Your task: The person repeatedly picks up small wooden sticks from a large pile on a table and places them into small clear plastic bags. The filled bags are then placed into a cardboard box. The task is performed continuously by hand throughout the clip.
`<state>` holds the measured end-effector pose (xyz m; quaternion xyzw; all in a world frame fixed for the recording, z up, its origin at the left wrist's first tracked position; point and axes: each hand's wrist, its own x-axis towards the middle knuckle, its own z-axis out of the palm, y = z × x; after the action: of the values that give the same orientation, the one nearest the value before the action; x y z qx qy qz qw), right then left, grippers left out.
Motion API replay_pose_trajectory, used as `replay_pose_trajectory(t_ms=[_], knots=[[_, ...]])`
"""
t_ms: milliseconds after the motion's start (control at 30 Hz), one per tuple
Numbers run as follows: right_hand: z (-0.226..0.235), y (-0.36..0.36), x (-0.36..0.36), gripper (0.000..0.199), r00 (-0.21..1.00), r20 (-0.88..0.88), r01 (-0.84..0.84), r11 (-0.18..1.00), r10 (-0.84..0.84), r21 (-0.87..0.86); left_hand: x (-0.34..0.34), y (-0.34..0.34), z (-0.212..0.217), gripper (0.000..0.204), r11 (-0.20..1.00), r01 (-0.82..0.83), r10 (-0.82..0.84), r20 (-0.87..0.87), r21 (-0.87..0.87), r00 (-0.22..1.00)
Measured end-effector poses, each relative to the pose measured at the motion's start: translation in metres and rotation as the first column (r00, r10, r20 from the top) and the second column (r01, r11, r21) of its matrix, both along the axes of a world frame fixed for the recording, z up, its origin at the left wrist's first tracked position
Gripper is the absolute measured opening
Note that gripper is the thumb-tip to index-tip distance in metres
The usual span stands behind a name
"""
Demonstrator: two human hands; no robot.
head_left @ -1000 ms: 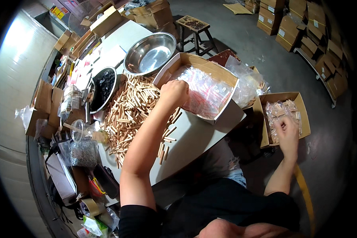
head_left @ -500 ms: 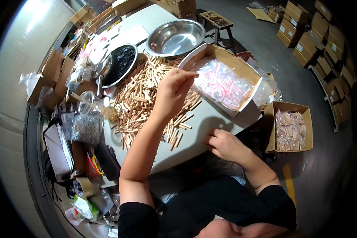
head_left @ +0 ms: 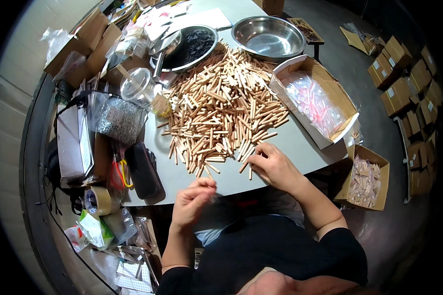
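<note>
My right hand [head_left: 273,164], which a second ago was off the table by the floor carton, now rests at the near edge of the wooden dowel pile [head_left: 221,105], fingers picking at the nearest pieces. My left hand [head_left: 192,199] has left the box of clear bags [head_left: 314,101] and is pinched at the table's [head_left: 300,142] near edge; whether it holds a bag, I cannot tell. A steel bowl [head_left: 268,37] stands at the far edge.
</note>
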<state>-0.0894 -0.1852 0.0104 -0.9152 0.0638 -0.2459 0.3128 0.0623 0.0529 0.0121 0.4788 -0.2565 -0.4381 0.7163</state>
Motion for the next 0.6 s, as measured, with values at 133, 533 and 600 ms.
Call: replay_pose_trajectory(t_ms=[133,533,600], knots=[[0.000,0.004,0.007,0.016,0.996,-0.027,-0.086,0.995,0.085,-0.056,-0.018,0.013,-0.007,0.018,0.994,0.082,-0.075,-0.100,0.066,0.992],[0.014,-0.006,0.014,0.021,0.991,-0.112,0.054,0.979,-0.077,-0.198,-0.068,-0.046,-0.067,0.022,0.761,0.642,-0.601,-0.269,0.096,0.753],[0.015,-0.009,0.012,0.021,0.990,-0.124,0.035,0.969,-0.067,-0.245,-0.071,-0.057,-0.074,0.021,0.746,0.658,-0.582,-0.378,0.104,0.720]])
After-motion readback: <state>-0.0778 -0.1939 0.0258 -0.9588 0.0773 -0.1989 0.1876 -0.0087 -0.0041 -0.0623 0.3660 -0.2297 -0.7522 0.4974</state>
